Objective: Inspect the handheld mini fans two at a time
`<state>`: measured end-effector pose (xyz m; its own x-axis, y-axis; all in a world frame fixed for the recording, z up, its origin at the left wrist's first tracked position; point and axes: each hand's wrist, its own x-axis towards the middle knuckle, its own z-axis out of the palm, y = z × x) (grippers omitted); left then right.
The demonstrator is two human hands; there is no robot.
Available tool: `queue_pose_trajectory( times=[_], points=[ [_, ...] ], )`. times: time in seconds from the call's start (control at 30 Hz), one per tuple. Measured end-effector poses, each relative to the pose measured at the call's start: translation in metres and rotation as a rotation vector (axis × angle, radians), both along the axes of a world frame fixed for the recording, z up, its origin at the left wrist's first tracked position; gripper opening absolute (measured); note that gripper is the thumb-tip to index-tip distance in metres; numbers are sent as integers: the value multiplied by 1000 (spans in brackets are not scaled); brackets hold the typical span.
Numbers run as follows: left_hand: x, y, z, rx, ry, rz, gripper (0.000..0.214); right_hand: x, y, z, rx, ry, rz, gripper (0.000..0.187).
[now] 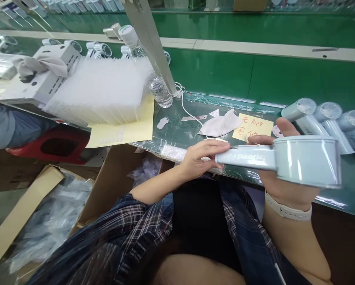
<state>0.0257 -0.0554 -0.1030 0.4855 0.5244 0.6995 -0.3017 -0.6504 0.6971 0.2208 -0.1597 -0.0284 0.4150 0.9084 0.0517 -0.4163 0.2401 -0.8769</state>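
A pale blue handheld fan, with white lettering on its handle and a wide round head, lies across both my hands above the bench edge. My left hand pinches the end of the handle between thumb and fingers. Under and behind the head, my right hand supports it, with thumb and fingers partly hidden by the fan. Beyond the handle, a yellow note with red handwriting and a crumpled whitish cloth lie on the bench.
Several similar fans stand at the right. To the left are a stack of white translucent sleeves, a water bottle and a metal post. Below left, a carton holds clear plastic bags, near a red stool. A person's sleeve shows there.
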Motion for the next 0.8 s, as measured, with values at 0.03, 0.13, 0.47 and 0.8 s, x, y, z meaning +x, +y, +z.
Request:
queue_pose_trajectory(
  times=[0.03,0.13,0.47,0.8],
  points=[
    [0,-2,3,10,-25,4,72,4,3,-6,6,33,-21,55],
    [0,-10,10,-6,-60,-1,70,10,10,-21,2,171,-44,38],
    [-1,-17,1,-9,72,36,54,3,19,-22,-68,284,-101,25],
    [-3,-14,15,-555,453,-152,73,-11,22,-26,-124,66,5,48]
  ],
)
